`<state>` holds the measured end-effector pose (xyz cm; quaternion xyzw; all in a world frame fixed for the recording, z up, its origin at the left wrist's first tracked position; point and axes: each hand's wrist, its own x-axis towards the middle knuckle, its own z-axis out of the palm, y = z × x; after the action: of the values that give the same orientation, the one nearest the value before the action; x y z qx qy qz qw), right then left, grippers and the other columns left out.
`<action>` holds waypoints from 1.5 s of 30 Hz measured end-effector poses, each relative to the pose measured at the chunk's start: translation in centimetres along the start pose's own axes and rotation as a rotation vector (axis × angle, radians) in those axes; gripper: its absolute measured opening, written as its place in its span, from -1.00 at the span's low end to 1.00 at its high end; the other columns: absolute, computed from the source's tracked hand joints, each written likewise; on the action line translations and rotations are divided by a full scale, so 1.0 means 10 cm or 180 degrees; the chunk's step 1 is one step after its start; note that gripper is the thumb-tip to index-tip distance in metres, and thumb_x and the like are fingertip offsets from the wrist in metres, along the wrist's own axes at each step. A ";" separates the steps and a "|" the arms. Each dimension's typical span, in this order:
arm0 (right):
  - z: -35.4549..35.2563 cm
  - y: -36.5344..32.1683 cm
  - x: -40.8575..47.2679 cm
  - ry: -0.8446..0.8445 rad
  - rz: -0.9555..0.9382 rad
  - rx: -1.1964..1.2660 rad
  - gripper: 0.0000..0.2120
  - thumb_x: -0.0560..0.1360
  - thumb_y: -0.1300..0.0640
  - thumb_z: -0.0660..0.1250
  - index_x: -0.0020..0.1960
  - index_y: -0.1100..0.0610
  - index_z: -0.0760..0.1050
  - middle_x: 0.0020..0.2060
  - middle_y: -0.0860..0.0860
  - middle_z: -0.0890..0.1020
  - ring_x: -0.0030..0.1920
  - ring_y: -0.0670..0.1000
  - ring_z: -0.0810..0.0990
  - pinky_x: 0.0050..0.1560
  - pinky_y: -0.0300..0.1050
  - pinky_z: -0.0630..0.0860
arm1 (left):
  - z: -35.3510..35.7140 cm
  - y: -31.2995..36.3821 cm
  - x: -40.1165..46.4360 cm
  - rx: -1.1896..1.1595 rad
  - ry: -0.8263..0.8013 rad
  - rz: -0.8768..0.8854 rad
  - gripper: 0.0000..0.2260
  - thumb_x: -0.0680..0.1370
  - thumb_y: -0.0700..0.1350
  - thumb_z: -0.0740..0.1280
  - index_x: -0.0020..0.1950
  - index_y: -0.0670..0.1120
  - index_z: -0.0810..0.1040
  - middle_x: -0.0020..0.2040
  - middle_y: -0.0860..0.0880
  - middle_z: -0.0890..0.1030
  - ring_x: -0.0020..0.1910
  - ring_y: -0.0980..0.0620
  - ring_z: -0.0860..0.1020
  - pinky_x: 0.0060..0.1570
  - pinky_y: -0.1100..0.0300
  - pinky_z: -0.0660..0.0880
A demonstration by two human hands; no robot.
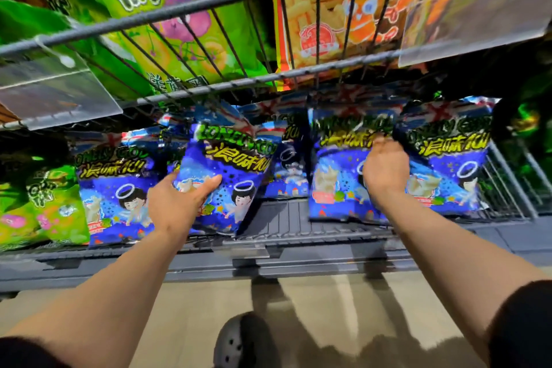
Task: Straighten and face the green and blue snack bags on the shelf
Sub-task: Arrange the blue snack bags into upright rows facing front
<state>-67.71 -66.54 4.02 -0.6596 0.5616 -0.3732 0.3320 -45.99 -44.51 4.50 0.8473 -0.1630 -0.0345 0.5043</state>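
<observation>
Several blue snack bags stand in a row on the lower wire shelf (298,236). My left hand (179,203) grips the lower left of a tilted blue bag (236,170) that leans to the right, forward of the row. My right hand (385,167) is curled over the top edges between two upright blue bags, one at its left (334,182) and one at its right (451,164); fingertips are hidden behind them. Another blue bag (116,188) stands at the left. Green snack bags (44,206) sit at the far left of the same shelf.
Above hangs a wire basket shelf (209,3) with a big green bag (167,15) and an orange bag (337,18), plus clear price holders (53,92). A gap of bare shelf lies between the tilted bag and the right bags. My shoe (242,340) is on the tan floor below.
</observation>
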 end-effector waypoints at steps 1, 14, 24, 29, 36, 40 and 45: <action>-0.01 0.07 0.03 -0.0196 0.0167 -0.0258 -0.55 0.56 0.28 -0.19 0.21 0.41 0.38 0.14 0.37 0.49 0.16 0.31 0.48 0.08 0.11 0.42 | 0.03 -0.02 0.04 0.0039 -0.0039 -0.0032 -0.14 0.01 0.51 0.47 0.09 -0.06 0.62 -0.10 0.00 0.70 -0.09 0.00 0.67 -0.01 0.01 0.61; 0.04 0.26 -0.08 -0.0367 -0.0198 -0.1031 -0.73 0.61 0.30 -0.01 0.17 0.36 0.40 0.11 0.32 0.50 0.09 0.32 0.50 0.01 0.12 0.41 | 0.59 -0.21 -0.04 -0.1118 -0.0860 -0.0930 -0.77 0.53 0.01 0.39 0.05 -0.13 0.56 -0.35 0.04 0.67 -0.53 0.15 0.58 -0.62 0.30 0.43; 0.16 0.39 -0.03 -0.0063 0.0102 -0.0422 -0.68 0.66 0.12 -0.02 -0.12 0.25 0.38 -0.07 0.32 0.56 -0.02 0.31 0.53 -0.16 0.00 0.26 | 0.79 -0.33 0.11 -0.1280 -0.0335 -0.1428 -0.44 0.43 0.29 0.37 0.20 -0.11 0.44 0.02 -0.12 0.59 -0.26 -0.07 0.57 -0.58 0.16 0.53; 0.20 0.34 -0.04 0.0114 0.0215 -0.0373 -0.67 0.67 0.04 -0.04 -0.13 0.20 0.34 -0.01 0.32 0.57 0.01 0.29 0.52 -0.13 0.01 0.27 | 0.89 -0.34 0.06 -0.0980 -0.0371 -0.1102 0.00 0.16 0.55 0.35 0.35 -0.14 0.42 0.25 -0.15 0.57 -0.01 -0.17 0.64 -0.16 -0.14 0.62; 0.19 0.31 -0.04 0.0065 0.0183 -0.0617 -0.58 0.67 0.05 -0.06 0.12 0.37 0.40 0.13 0.37 0.51 0.13 0.34 0.48 0.04 0.11 0.36 | 1.05 -0.33 -0.07 -0.0029 -0.0913 -0.0806 -0.43 0.43 0.27 0.37 0.18 -0.18 0.56 0.09 -0.14 0.63 0.11 -0.18 0.58 0.17 -0.07 0.50; 0.19 0.29 -0.08 0.0085 0.0451 -0.0430 -0.55 0.65 -0.02 -0.01 0.27 0.35 0.31 0.22 0.33 0.47 0.22 0.31 0.45 0.12 0.09 0.36 | 0.95 -0.25 -0.08 0.0421 -0.0986 -0.0783 -0.45 0.51 0.22 0.31 0.18 -0.25 0.49 0.11 -0.19 0.57 0.16 -0.22 0.51 0.10 0.03 0.41; 0.15 0.15 -0.44 0.0750 0.0177 -0.0741 -0.48 0.59 0.00 0.16 0.41 0.31 0.22 0.29 0.27 0.40 0.31 0.27 0.33 0.31 0.10 0.24 | 0.54 -0.14 -0.12 0.0536 -0.1161 -0.0197 -0.62 0.50 0.04 0.41 0.16 -0.20 0.48 0.05 -0.16 0.59 0.14 -0.15 0.56 0.09 0.08 0.45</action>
<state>-67.51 -62.38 1.48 -0.6294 0.6542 -0.3711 0.1954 -48.02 -48.02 0.53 0.8708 -0.2278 -0.1891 0.3925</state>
